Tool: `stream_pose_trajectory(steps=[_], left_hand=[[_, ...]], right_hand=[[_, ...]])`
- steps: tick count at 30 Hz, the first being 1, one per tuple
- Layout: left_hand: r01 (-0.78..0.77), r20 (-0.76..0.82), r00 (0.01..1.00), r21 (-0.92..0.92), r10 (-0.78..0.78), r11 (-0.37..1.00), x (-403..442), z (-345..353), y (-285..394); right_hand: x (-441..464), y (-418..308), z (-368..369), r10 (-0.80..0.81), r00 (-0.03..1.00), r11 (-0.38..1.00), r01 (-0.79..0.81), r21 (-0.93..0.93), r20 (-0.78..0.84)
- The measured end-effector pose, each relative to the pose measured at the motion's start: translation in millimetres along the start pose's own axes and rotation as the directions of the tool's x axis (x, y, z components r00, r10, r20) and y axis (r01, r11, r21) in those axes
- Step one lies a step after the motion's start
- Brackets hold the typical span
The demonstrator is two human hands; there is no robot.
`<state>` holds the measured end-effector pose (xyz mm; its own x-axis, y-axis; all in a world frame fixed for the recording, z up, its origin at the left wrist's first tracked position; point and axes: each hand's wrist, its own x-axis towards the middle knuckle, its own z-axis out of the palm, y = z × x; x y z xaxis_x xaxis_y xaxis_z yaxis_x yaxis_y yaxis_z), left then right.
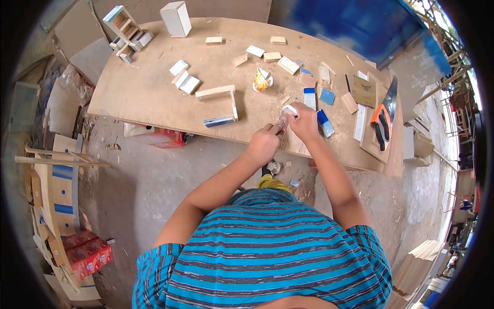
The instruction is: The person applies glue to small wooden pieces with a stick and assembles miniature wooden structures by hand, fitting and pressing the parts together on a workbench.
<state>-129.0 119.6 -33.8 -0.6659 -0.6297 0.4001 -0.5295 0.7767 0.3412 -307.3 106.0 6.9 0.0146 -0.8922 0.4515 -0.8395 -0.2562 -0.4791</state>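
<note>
Close together at the near edge of the wooden table, both my hands are working. My left hand point(265, 142) is closed, its fingers against a small brownish piece point(283, 121) whose kind I cannot make out. My right hand point(304, 123) pinches a small white piece point(290, 109) just above it. Beyond the hands stands a yellow and white cup point(262, 82) with a wood scrap in its mouth. Right of my right hand lie a blue-ended block point(325, 123) and another blue-topped block point(309, 98). A three-sided wooden frame point(218, 105) rests to the left.
An orange-and-black-handled handsaw point(383, 116) lies on boards at the table's right. Several small wood blocks point(271, 56) are scattered across the far side. A small wooden shelf model point(125, 32) and a white box point(176, 20) stand at the back left. Red cartons point(88, 255) sit on the floor.
</note>
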Motion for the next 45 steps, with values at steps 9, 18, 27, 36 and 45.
stream_pose_trajectory(steps=[9, 18, 27, 36, 45], left_hand=[[-0.001, 0.017, 1.000, 0.007, 0.000, 1.000, 0.6, -5.9, 1.4], [-0.016, 0.017, 1.000, 0.021, 0.015, 1.000, 1.2, -8.0, 3.1], [-0.009, 0.035, 0.999, 0.002, 0.009, 1.000, -4.7, -2.9, 3.6], [0.145, 0.041, 0.989, -0.266, -0.140, 0.953, 4.0, -27.2, 9.1], [0.092, 0.009, 0.955, -0.960, -0.297, 0.265, -2.6, -62.3, 22.1]], right_hand=[[-4.3, 6.2, -0.9, 0.092, 0.995, 0.993, -0.095, 0.071, 0.050], [-7.6, 6.9, -4.2, 0.049, 0.997, 0.998, -0.047, -0.030, 0.062], [-9.6, 12.4, -6.7, 0.207, 0.977, 0.957, -0.191, 0.220, -0.052], [-21.4, -5.8, -29.8, 0.513, 0.704, -0.405, -0.307, 0.861, 0.492], [-34.6, -73.2, -61.6, 0.487, 0.797, 0.002, -0.410, 0.912, 0.357]])
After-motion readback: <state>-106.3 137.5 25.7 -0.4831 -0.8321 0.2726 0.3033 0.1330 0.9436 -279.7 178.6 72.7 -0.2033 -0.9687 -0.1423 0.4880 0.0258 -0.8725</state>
